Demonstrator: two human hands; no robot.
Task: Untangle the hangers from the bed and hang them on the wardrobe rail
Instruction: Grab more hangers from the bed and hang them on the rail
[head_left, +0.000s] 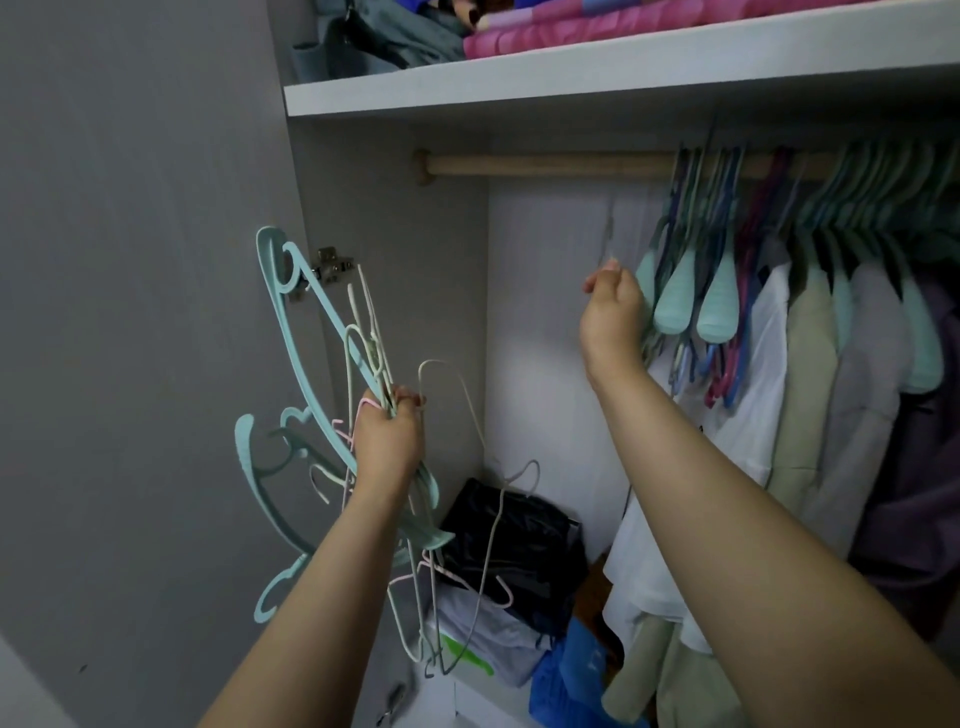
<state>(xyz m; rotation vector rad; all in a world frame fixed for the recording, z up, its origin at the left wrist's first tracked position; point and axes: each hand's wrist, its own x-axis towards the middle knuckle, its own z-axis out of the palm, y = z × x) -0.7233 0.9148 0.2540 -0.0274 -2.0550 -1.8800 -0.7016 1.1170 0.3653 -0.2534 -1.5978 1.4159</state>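
My left hand (388, 441) grips a tangled bunch of hangers (311, 395), thick teal plastic ones and thin white and pink wire ones, held in front of the open wardrobe door. My right hand (613, 306) is raised below the wooden rail (545, 165) and pinches a thin pale wire hanger (608, 234) that stands blurred above its fingers. To its right, several empty teal and blue hangers (696, 291) hang bunched on the rail.
Shirts and jackets (810, 405) on teal hangers fill the rail's right side. A white shelf (571, 73) above holds folded bedding and bags. Black, blue and white bags (514, 561) lie on the wardrobe floor. The grey door (130, 312) with a hinge stands at left.
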